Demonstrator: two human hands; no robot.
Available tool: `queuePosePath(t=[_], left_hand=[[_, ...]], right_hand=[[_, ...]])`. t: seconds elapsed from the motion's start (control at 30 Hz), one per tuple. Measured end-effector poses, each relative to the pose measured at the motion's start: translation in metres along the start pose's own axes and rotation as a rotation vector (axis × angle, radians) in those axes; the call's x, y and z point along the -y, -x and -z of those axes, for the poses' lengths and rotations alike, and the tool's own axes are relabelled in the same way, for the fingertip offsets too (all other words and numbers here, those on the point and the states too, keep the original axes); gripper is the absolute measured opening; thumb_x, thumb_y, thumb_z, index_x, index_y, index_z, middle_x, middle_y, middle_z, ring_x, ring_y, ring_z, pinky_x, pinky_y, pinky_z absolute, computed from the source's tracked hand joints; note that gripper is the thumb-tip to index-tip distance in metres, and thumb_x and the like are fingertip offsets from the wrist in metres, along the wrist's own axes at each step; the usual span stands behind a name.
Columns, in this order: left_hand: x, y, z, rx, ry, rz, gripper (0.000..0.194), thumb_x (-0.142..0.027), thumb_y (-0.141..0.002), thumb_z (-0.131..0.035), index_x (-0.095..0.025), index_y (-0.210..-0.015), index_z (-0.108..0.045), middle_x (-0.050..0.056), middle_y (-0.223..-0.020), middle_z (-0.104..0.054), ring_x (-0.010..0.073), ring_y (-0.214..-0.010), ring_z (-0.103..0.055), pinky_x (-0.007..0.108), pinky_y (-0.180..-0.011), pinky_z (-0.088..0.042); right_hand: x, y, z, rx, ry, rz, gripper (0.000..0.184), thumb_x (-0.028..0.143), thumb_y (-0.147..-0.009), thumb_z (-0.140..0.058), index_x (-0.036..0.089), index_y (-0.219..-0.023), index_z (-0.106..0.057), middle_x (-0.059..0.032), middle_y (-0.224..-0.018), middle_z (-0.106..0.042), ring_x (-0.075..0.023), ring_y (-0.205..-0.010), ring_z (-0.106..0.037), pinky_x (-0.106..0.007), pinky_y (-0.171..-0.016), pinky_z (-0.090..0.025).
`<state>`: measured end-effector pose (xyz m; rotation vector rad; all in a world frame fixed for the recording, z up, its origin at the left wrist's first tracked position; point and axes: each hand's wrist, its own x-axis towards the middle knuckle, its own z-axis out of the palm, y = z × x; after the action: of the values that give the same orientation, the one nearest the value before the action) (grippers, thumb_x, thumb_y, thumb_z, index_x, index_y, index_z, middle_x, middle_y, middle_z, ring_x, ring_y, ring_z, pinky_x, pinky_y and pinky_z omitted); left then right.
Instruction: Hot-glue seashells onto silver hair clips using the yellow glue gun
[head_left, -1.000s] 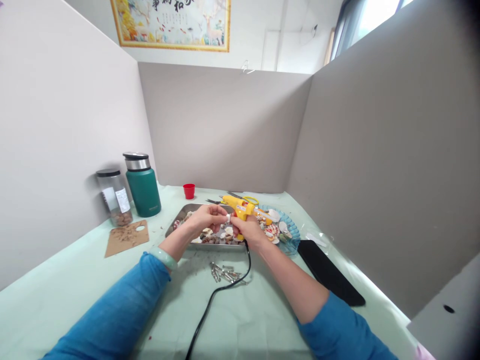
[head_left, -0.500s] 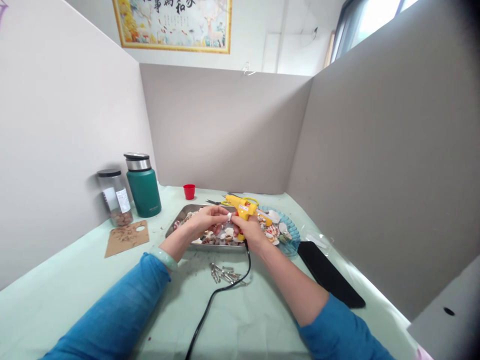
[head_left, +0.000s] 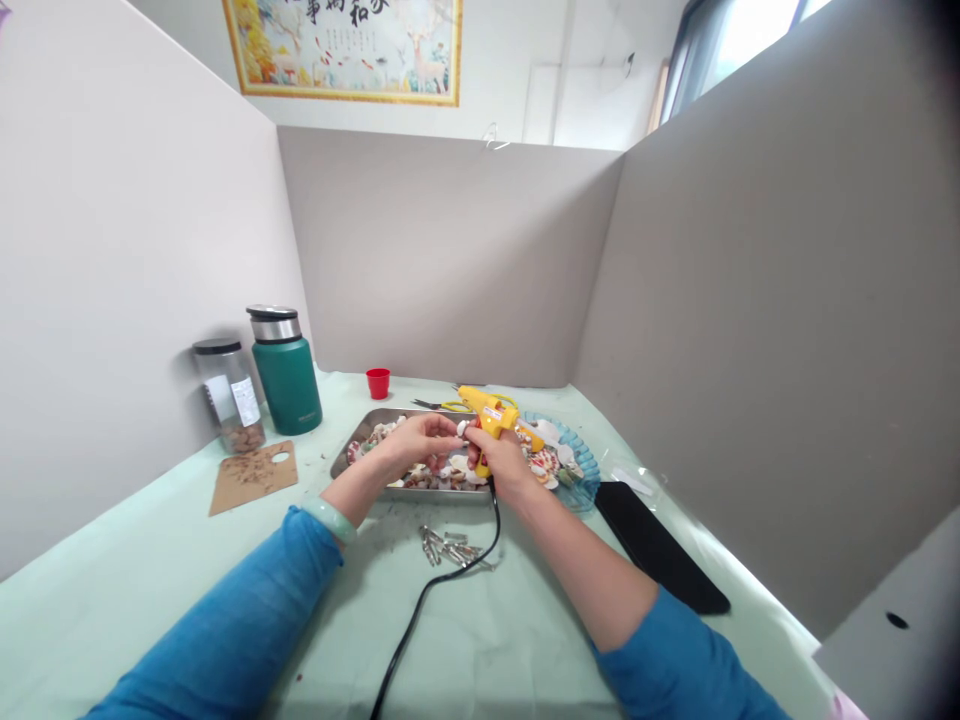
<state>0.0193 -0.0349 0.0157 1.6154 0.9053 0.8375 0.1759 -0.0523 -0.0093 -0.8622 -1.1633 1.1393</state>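
Note:
My right hand (head_left: pixel 501 458) is wrapped round a yellow hot glue gun (head_left: pixel 491 416), whose nozzle points up and to the left. A small white seashell (head_left: pixel 462 428) sits at the fingertips between my two hands. My left hand (head_left: pixel 424 440) is closed at its fingertips on that shell, and my right thumb is close beside it. Below both hands lies a metal tray (head_left: pixel 390 495) of mixed seashells. To the right, a blue scalloped plate (head_left: pixel 589 470) bears larger shells, partly hidden behind the glue gun and my right hand.
A black cord (head_left: pixel 420 605) runs from the gun toward me, past several metal clips (head_left: pixel 450 548). Behind the tray are scissors (head_left: pixel 442 406) and a red cup (head_left: pixel 379 384). A green flask (head_left: pixel 287 385), a jar (head_left: pixel 231 400) and cardboard (head_left: pixel 251 478) stand left; a black slab (head_left: pixel 664 550) lies right.
The glue gun has shifted slightly to the right, with its nozzle a little away from my left hand. More of the white shell shows between my fingertips.

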Motion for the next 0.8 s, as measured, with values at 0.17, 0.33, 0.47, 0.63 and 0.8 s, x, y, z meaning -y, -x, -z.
queuePosePath(t=[0.17,0.33,0.47,0.63,0.8], left_hand=[[0.012,-0.007,-0.001,-0.080,-0.055,-0.023,0.030,-0.040,-0.069,-0.073,-0.015,-0.080,-0.061,-0.002,-0.059,-0.057,0.0088,-0.048,-0.052,0.022,-0.048,-0.043],[0.021,-0.013,-0.001,-0.136,-0.079,-0.057,0.028,-0.040,-0.070,-0.071,-0.014,-0.078,-0.066,0.000,-0.058,-0.058,0.0081,-0.046,-0.050,0.021,-0.045,-0.040],[0.022,-0.013,-0.004,-0.160,-0.079,-0.077,0.026,-0.037,-0.071,-0.070,-0.013,-0.078,-0.066,-0.001,-0.054,-0.057,0.0078,-0.045,-0.049,0.020,-0.044,-0.037],[0.016,-0.011,-0.003,-0.191,-0.081,-0.096,0.028,-0.040,-0.071,-0.071,-0.014,-0.079,-0.063,-0.001,-0.057,-0.057,0.0086,-0.045,-0.050,0.021,-0.045,-0.039],[0.004,-0.008,-0.001,-0.246,-0.205,-0.270,0.031,-0.036,-0.072,-0.070,-0.017,-0.094,-0.065,0.001,-0.072,-0.061,0.0095,-0.051,-0.050,0.023,-0.049,-0.041]], right_hand=[[-0.002,-0.001,-0.002,-0.046,-0.014,0.003,0.020,0.030,-0.065,-0.063,0.017,-0.076,-0.054,0.0073,-0.044,-0.049,-0.0072,-0.036,-0.042,-0.019,-0.038,-0.035],[-0.001,-0.001,-0.003,-0.057,-0.044,0.010,0.018,0.028,-0.063,-0.064,0.017,-0.073,-0.055,0.0063,-0.050,-0.050,-0.0071,-0.040,-0.043,-0.019,-0.038,-0.036],[0.000,0.000,-0.004,-0.064,-0.058,0.009,0.020,0.030,-0.061,-0.066,0.018,-0.072,-0.054,0.0066,-0.050,-0.050,-0.0072,-0.040,-0.043,-0.019,-0.038,-0.036],[-0.001,0.000,-0.004,-0.093,-0.029,0.019,0.020,0.031,-0.063,-0.065,0.018,-0.073,-0.055,0.0063,-0.050,-0.050,-0.0072,-0.040,-0.043,-0.019,-0.038,-0.035],[-0.004,-0.001,-0.005,-0.114,0.045,0.028,0.019,0.032,-0.064,-0.064,0.017,-0.073,-0.057,0.0054,-0.051,-0.050,-0.0083,-0.041,-0.043,-0.021,-0.039,-0.037]])
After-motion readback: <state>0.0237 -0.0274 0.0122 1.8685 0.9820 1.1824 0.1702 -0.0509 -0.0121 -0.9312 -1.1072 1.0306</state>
